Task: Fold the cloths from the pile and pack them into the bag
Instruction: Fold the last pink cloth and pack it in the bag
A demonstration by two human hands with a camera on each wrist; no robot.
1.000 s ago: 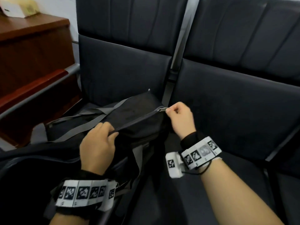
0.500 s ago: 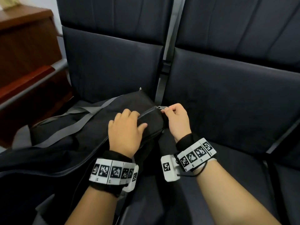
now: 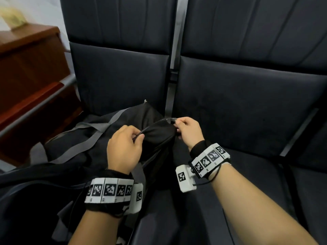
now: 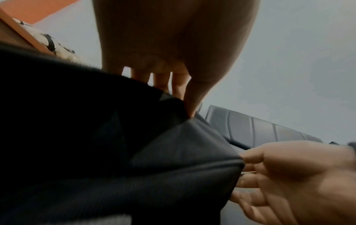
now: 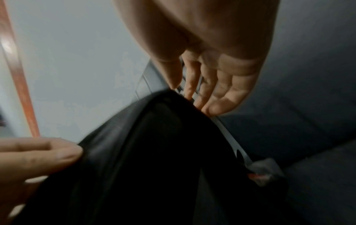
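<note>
Dark padded seats carry the black bag; left hand pinches its zip seam, right hand pinches the zipper pull at the bag's end; slack fabric could jam the slider

Bag on left seat; cabinet further left.
</note>
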